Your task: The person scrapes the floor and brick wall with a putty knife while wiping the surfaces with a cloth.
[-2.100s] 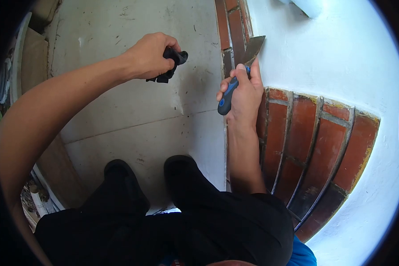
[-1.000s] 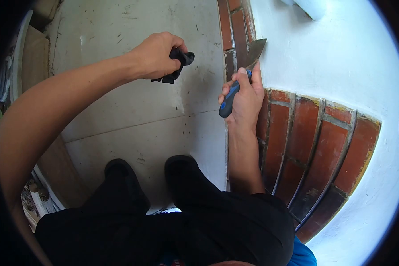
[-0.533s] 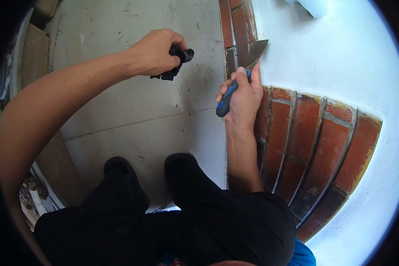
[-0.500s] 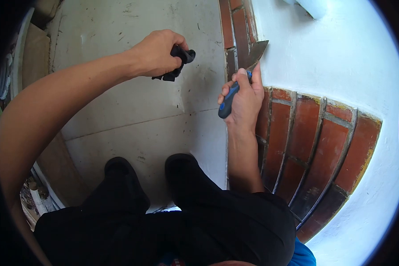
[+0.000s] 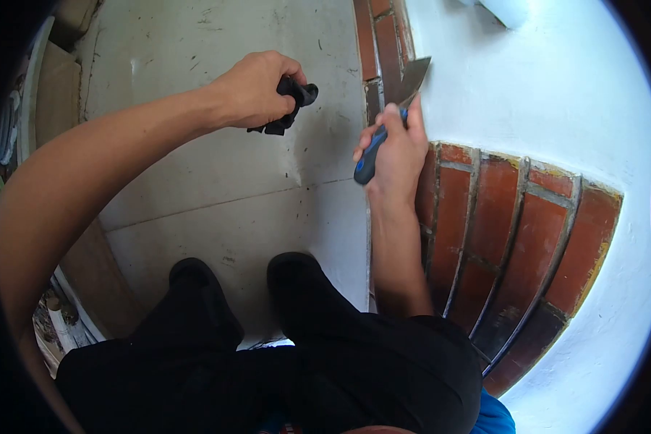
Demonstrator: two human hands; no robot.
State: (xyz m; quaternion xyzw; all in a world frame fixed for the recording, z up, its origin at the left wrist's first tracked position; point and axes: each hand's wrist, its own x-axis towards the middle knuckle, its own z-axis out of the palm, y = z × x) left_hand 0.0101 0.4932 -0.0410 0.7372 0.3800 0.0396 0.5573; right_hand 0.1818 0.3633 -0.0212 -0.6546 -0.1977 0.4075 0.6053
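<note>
My right hand [image 5: 399, 148] is closed around the blue and grey handle of a putty knife [image 5: 406, 83]. Its metal blade points up and right, lying over the narrow brick strip [image 5: 388, 45] where the bricks meet the white wall [image 5: 528, 94]. My left hand [image 5: 262, 88] pinches a crumpled black cloth-like thing [image 5: 294, 98] above the pale floor. Part of that black bundle is hidden behind my fingers.
Red-brown bricks with grey joints [image 5: 495, 210] cover the lower wall right of my arm, with yellowish residue along their edge. My dark shoes [image 5: 294, 269] stand on the pale tiled floor [image 5: 195, 181]. Boards [image 5: 56, 101] line the left side.
My right hand has moved slightly up and left with the putty knife, its blade shifting along the brick edge. My left hand stays nearly where it was, holding the black bundle.
</note>
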